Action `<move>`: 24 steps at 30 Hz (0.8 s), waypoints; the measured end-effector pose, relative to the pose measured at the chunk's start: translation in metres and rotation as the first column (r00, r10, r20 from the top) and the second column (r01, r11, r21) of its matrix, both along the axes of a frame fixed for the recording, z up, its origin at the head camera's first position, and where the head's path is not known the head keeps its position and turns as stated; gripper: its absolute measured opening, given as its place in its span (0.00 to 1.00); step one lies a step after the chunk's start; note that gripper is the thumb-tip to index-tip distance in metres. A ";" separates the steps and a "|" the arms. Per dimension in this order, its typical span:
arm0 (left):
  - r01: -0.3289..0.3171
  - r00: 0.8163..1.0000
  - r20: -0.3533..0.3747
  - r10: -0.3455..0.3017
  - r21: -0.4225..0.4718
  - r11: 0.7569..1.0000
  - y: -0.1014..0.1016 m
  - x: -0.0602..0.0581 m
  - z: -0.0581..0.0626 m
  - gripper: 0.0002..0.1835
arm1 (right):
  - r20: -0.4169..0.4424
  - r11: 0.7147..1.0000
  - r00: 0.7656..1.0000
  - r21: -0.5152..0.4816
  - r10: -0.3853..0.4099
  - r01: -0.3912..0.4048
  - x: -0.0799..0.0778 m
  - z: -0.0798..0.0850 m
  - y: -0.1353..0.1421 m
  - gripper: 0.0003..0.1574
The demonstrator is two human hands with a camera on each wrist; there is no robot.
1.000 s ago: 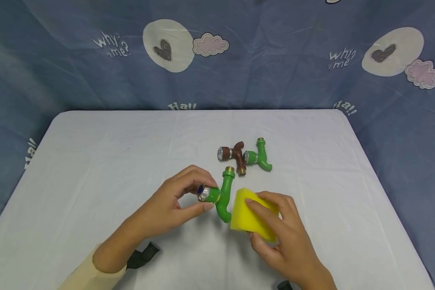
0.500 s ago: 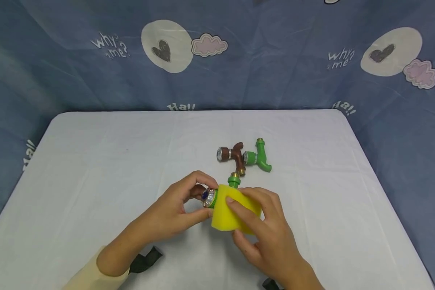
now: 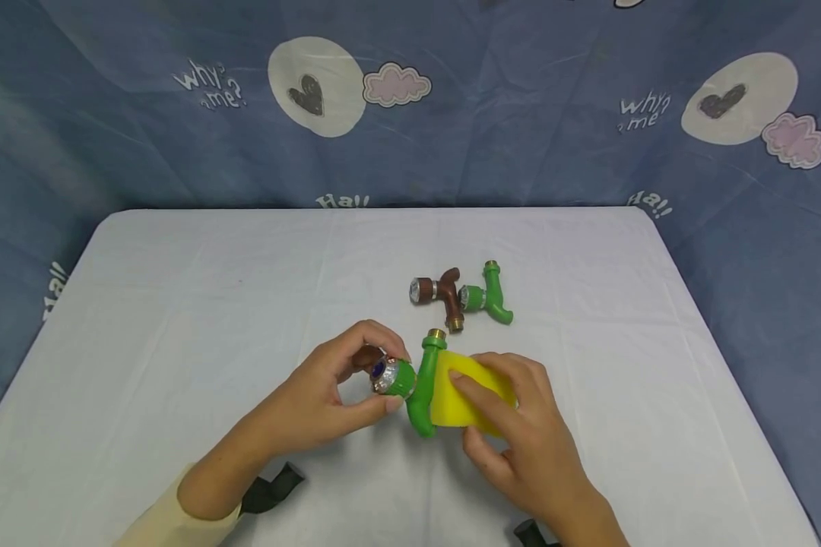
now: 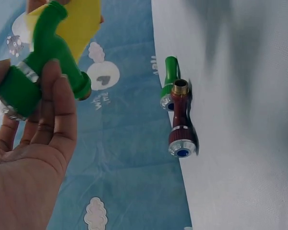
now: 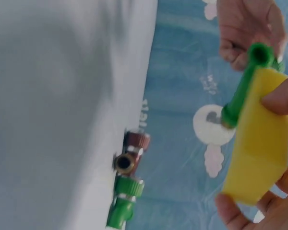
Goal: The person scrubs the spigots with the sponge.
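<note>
My left hand [image 3: 335, 387] pinches a green tap [image 3: 423, 391] by its ribbed knob, which has a silver cap with a blue centre. The tap's brass threaded end points away from me and its spout curves down toward me. A yellow sponge [image 3: 468, 395] is held between the thumb and fingers of my right hand [image 3: 530, 425]. The sponge lies against the right side of the tap body. In the left wrist view the green tap [image 4: 48, 57] is raised above the table level, with the sponge [image 4: 81, 24] behind it.
Beyond my hands, a brown tap [image 3: 447, 296] and a second green tap [image 3: 492, 292] lie side by side on the white-covered table [image 3: 246, 281]. A blue patterned cloth [image 3: 520, 114] hangs behind the table. Black straps [image 3: 271, 488] show near the wrists.
The sponge moved left over the green tap, hiding most of its body, then back right to the tap's side. The left hand keeps its hold and shifts only slightly.
</note>
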State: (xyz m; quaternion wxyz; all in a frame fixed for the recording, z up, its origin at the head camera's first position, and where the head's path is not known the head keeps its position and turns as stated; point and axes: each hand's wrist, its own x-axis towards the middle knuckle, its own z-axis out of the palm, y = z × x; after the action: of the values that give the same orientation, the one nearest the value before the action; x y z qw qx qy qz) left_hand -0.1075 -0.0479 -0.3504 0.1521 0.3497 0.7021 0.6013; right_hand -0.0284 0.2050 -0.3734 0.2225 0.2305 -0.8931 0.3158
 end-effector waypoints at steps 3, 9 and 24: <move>0.002 1.000 -0.020 -0.002 0.042 0.999 -0.001 -0.001 0.000 0.25 | 0.031 0.999 0.998 0.026 -0.049 0.048 0.002 -0.002 0.006 0.29; 0.013 1.000 -0.010 -0.013 0.049 0.999 -0.002 -0.002 0.002 0.24 | 0.032 0.998 0.999 -0.049 -0.032 0.034 0.006 0.006 0.005 0.31; 0.060 0.998 0.022 -0.062 0.076 0.995 0.006 0.005 0.014 0.22 | -0.048 0.994 0.996 -0.074 0.077 -0.081 0.004 0.013 -0.009 0.24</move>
State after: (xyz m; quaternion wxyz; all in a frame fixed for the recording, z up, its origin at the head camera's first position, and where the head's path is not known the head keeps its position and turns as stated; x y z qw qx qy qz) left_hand -0.1027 -0.0423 -0.3369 0.1659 0.3692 0.6660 0.6266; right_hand -0.0240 0.1963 -0.3600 0.2385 0.2640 -0.8655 0.3527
